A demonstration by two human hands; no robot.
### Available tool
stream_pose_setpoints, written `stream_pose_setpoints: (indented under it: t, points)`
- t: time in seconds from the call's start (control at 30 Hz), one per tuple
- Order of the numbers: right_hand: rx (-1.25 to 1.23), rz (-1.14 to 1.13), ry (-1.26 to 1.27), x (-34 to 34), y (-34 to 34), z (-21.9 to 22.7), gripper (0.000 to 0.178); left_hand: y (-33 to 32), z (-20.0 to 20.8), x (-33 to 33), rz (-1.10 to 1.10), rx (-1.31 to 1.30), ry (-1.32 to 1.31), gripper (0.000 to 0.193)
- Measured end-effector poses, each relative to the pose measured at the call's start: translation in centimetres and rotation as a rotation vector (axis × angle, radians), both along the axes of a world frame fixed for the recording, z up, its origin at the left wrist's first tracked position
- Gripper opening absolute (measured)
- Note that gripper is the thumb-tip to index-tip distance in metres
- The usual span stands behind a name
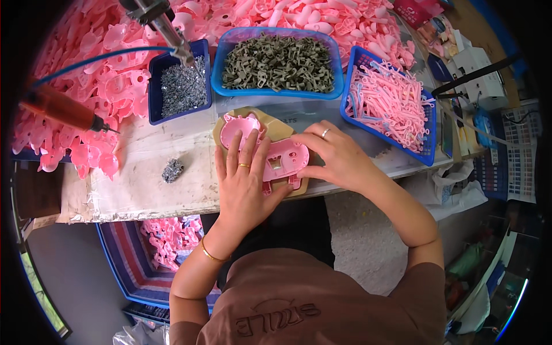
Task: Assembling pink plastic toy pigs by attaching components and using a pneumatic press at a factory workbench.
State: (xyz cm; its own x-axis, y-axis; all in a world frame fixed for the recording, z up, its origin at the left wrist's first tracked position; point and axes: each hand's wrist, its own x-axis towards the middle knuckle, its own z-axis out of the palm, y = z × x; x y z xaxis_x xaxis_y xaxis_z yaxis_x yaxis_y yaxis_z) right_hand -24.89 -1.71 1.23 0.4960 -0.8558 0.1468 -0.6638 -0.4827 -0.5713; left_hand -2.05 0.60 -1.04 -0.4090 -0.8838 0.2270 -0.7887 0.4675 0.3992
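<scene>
A pink plastic shell (283,159) lies on a tan wooden jig (275,127) at the table's front edge. A second pink shell (238,126) sits in the jig's upper left part. My left hand (244,187) rests flat on the jig, its fingers spread over the left side of the front shell and touching the rear shell. My right hand (333,155) curls around the front shell's right end, with the fingertips on its top edge and the thumb below it. Neither shell is lifted off the jig.
Behind the jig stand a blue oval basket of grey plastic parts (279,62), a small blue tray of screws (181,86) and a blue basket of thin pink pieces (391,100). A screw clump (172,171) lies left. Two powered screwdrivers (63,109) (164,26) hang over pink heaps.
</scene>
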Motion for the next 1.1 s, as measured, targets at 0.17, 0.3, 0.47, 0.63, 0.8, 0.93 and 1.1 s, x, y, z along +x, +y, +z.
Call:
stream_pose_setpoints:
  t: [0.17, 0.3, 0.47, 0.63, 0.8, 0.93, 1.1]
  points:
    - [-0.026, 0.008, -0.015, 0.2, -0.1, -0.2, 0.055, 0.0, 0.0, -0.1, 0.004, 0.025, -0.024, 0.096]
    - [-0.066, 0.029, 0.146, 0.6, -0.4, -0.2, 0.055, -0.2, 0.3, -0.3, -0.003, 0.028, -0.017, 0.097]
    - [0.105, -0.070, -0.221, -0.5, -3.7, 1.3, 0.032, 0.0, 0.3, -0.1, 0.001, 0.034, -0.051, 0.098]
    - [-0.322, -0.434, 0.160, -1.2, -9.7, -0.3, 0.017, -0.6, 1.6, -0.9, -0.075, -0.011, 0.028, 0.076]
    - [-0.330, -0.495, 0.204, -0.9, -10.8, -1.3, 0.017, -1.5, 2.3, -1.5, -0.114, -0.072, 0.120, 0.047]
    - [-0.236, -0.354, -0.097, -1.2, -9.2, 0.6, 0.010, -2.7, 2.7, -2.0, -0.084, 0.062, 0.382, 0.033]
    - [-0.399, 0.111, -0.045, -0.7, -4.9, 2.2, 0.017, -4.9, 4.6, -1.9, -0.004, 0.956, 1.025, 0.036]
